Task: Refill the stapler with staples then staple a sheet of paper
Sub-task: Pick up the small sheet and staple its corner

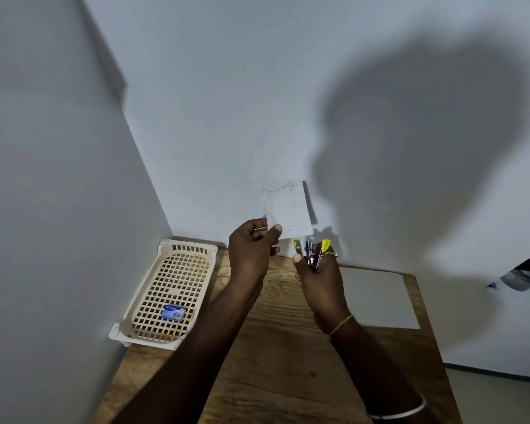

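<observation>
My left hand [253,247] pinches a small white sheet of paper [288,209] by its lower left corner and holds it upright above the table's far edge. Several staples show along the sheet's top edge. My right hand [317,275] grips a small stapler [311,252] with yellow ends, just below and right of the sheet. The stapler's parts are splayed apart, pointing up. A small blue box of staples [172,312] lies in the cream basket [141,301] at the left.
The wooden table [273,362] stands in a corner between two white walls. A white sheet [380,298] lies flat at the table's far right. The perforated basket sits against the left wall. A dark object [523,275] juts in at the right edge.
</observation>
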Demonstrator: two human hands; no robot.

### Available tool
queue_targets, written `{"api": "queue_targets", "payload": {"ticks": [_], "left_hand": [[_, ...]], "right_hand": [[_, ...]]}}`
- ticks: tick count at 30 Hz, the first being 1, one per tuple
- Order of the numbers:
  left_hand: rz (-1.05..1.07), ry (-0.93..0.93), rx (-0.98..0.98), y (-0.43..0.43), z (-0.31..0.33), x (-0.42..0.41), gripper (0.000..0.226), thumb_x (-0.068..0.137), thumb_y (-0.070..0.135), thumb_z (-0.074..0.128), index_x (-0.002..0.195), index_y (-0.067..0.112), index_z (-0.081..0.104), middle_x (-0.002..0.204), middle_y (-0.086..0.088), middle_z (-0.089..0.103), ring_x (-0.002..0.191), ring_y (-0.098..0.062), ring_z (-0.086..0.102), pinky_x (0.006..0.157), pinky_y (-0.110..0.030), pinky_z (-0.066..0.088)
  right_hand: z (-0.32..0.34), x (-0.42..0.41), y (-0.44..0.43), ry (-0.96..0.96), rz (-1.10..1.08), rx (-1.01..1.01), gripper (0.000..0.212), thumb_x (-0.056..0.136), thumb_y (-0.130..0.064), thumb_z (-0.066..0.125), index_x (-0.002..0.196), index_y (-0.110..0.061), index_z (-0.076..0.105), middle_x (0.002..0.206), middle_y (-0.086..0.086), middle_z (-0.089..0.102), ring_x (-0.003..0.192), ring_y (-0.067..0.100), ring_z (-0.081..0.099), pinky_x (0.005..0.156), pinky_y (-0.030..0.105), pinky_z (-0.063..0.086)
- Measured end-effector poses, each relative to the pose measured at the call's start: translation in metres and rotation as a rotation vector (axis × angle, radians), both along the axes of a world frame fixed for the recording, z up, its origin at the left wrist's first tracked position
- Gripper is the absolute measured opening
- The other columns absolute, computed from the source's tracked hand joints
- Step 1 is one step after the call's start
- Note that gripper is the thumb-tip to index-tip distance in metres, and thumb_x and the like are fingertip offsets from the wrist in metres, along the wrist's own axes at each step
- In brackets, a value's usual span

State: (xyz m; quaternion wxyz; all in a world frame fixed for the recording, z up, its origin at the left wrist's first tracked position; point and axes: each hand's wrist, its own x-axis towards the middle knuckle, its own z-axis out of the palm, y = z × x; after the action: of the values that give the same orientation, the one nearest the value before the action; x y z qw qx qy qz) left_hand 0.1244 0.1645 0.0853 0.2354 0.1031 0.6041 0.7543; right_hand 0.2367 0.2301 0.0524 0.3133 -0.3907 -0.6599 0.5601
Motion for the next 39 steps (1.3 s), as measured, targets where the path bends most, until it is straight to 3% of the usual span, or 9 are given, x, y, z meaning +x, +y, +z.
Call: {"api": "queue_targets", "payload": {"ticks": [4,7,11,14,16,22,31,35,39], "left_hand": [[0.003,-0.016,0.003,-0.001,-0.005,0.002,0.013,0.088,0.009,0.078,0.099,0.009,0.071,0.080,-0.008,0.072,0.077,-0.019,0.068,0.064,-0.028,0.061],[0.010,-0.022,0.002,-0.001,-0.007,0.002,0.018,0.088,0.009,0.078,0.104,0.004,0.071,0.083,-0.014,0.070,0.077,-0.021,0.066,0.065,-0.029,0.061],[0.011,-0.011,-0.017,-0.003,-0.014,0.002,0.024,0.089,0.009,0.077,0.109,-0.002,0.069,0.088,-0.020,0.067,0.080,-0.025,0.065,0.070,-0.033,0.060],[0.003,-0.015,-0.038,-0.005,-0.021,0.002,0.026,0.089,0.010,0.077,0.111,-0.002,0.068,0.088,-0.020,0.068,0.080,-0.025,0.066,0.077,-0.040,0.060],[0.002,-0.024,-0.048,-0.006,-0.026,0.003,0.026,0.089,0.011,0.077,0.110,-0.001,0.069,0.088,-0.018,0.070,0.079,-0.025,0.067,0.079,-0.042,0.060],[-0.005,-0.010,-0.064,-0.008,-0.040,0.009,0.016,0.087,0.008,0.078,0.099,0.004,0.069,0.073,-0.012,0.071,0.063,-0.021,0.065,0.066,-0.033,0.060],[-0.085,-0.002,-0.157,-0.007,-0.079,0.008,0.019,0.087,0.013,0.079,0.101,0.004,0.070,0.077,-0.010,0.075,0.063,-0.016,0.069,0.064,-0.029,0.060],[-0.069,-0.009,-0.268,-0.009,-0.116,0.011,0.022,0.086,0.010,0.081,0.100,-0.001,0.069,0.089,-0.015,0.075,0.075,-0.023,0.074,0.070,-0.034,0.064],[-0.113,0.074,-0.424,-0.013,-0.151,0.013,0.029,0.084,0.009,0.080,0.111,0.009,0.071,0.097,-0.004,0.076,0.092,-0.021,0.075,0.078,-0.036,0.064]], "right_hand": [[-0.001,0.001,0.002,0.014,-0.035,-0.034,0.021,0.095,-0.029,0.067,0.095,-0.008,0.065,0.078,0.007,0.065,0.072,0.022,0.061,0.076,0.054,0.055],[-0.002,0.002,0.004,0.114,-0.008,-0.060,0.032,0.096,-0.036,0.066,0.077,-0.011,0.059,0.064,0.002,0.047,0.065,0.021,0.043,0.062,0.044,0.040],[-0.006,0.006,0.000,0.088,0.050,-0.175,0.053,0.090,-0.070,0.051,0.081,-0.018,0.054,0.068,0.008,0.033,0.062,0.020,0.035,0.058,0.036,0.033],[-0.015,0.013,-0.003,0.079,0.068,-0.291,0.061,0.083,-0.077,0.042,0.087,-0.017,0.054,0.066,0.001,0.036,0.059,0.012,0.037,0.054,0.029,0.035],[-0.022,0.017,-0.003,0.084,0.054,-0.313,0.055,0.088,-0.071,0.045,0.091,-0.017,0.057,0.064,-0.002,0.037,0.058,0.011,0.036,0.053,0.028,0.035],[-0.026,0.016,0.007,0.165,-0.163,-0.272,0.036,0.090,-0.037,0.074,0.067,-0.016,0.055,0.053,-0.002,0.037,0.046,0.011,0.033,0.050,0.031,0.031],[-0.050,0.005,0.017,0.156,-0.240,-0.362,0.019,0.082,-0.018,0.082,0.073,-0.007,0.070,0.045,-0.002,0.045,0.040,0.011,0.037,0.044,0.026,0.033],[-0.086,0.007,0.018,-0.018,-0.281,-0.426,0.020,0.079,-0.021,0.082,0.073,-0.007,0.070,0.053,0.005,0.055,0.049,0.019,0.049,0.055,0.034,0.042],[-0.125,0.011,0.018,-0.180,-0.310,-0.512,0.021,0.075,-0.024,0.084,0.077,-0.009,0.070,0.071,0.011,0.066,0.070,0.028,0.063,0.072,0.040,0.051]]}}
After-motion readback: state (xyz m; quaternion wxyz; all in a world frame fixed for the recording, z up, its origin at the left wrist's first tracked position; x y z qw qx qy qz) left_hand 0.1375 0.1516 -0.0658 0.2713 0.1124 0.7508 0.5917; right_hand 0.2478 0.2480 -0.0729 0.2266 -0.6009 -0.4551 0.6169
